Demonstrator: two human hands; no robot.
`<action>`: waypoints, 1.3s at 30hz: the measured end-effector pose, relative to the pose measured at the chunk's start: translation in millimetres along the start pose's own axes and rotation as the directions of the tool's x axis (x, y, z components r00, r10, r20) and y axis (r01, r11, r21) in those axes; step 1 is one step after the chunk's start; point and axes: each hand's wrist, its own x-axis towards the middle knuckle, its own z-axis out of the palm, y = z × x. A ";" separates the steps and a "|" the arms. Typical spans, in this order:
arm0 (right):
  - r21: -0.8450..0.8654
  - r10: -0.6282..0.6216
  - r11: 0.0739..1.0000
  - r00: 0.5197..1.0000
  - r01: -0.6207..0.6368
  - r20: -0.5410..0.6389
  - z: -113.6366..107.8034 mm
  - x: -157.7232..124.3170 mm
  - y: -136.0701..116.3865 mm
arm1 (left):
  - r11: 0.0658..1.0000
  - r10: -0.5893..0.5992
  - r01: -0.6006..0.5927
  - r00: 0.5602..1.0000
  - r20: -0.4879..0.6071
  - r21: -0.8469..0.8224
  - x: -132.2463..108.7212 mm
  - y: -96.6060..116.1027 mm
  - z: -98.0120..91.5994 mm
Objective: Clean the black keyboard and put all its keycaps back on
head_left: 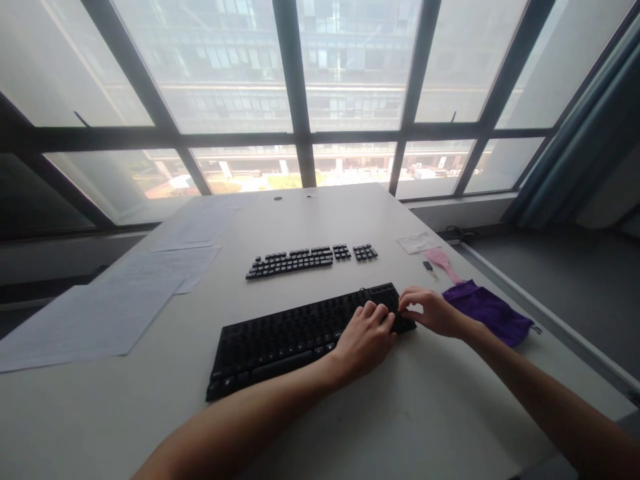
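Keyboard [290,332] on the desk [370,433], loose keys [293,263] beyond. Left hand [366,337] lies curled over its right end; right hand [427,310] nearly pinches there; cannot tell whether either holds anything. Uneven pulling could skid the keyboard.

- hands: 2, one left [364,337], one right [433,312]
- black keyboard [285,333]: just 1
- clusters of black keycaps [295,262]: 3, single caps too tiny to tally, sorry
- purple pouch [487,310]: 1
- pink paddle-shaped thing [438,257]: 1
- little black-headed gadget [429,266]: 1
- thin white packet-ish thing [417,243]: 1
- paper sheets [85,327]: 3 at least, overlap hides the exact count
- white table [150,387]: 1
- curtain [575,147]: 1
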 end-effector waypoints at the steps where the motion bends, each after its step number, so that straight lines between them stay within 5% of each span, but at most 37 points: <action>1: -0.003 -0.005 1.000 1.000 0.006 0.012 0.3 1.1 0.7 | 1.000 -0.003 0.003 1.000 -0.003 -0.003 -0.3 -0.2 0.1; 9: -0.041 -0.039 0.998 0.996 0.042 0.085 -1.7 1.9 0.4 | 1.000 -0.007 0.007 1.000 -0.010 -0.008 -0.6 0.5 0.5; 21: -0.133 -0.123 0.983 0.990 0.130 0.065 3.6 -6.1 -1.3 | 1.000 -0.007 0.007 1.000 -0.017 -0.003 -0.4 0.6 2.2; 32: -0.056 -0.120 0.992 0.989 0.115 -0.088 13.8 -14.4 4.7 | 1.000 -0.001 0.001 1.000 0.005 -0.022 -0.5 -0.4 0.1; 39: -0.114 -0.162 0.981 0.986 0.158 -0.027 10.3 -14.6 1.3 | 0.999 -0.009 0.008 1.000 -0.016 -0.034 -0.2 -0.4 3.6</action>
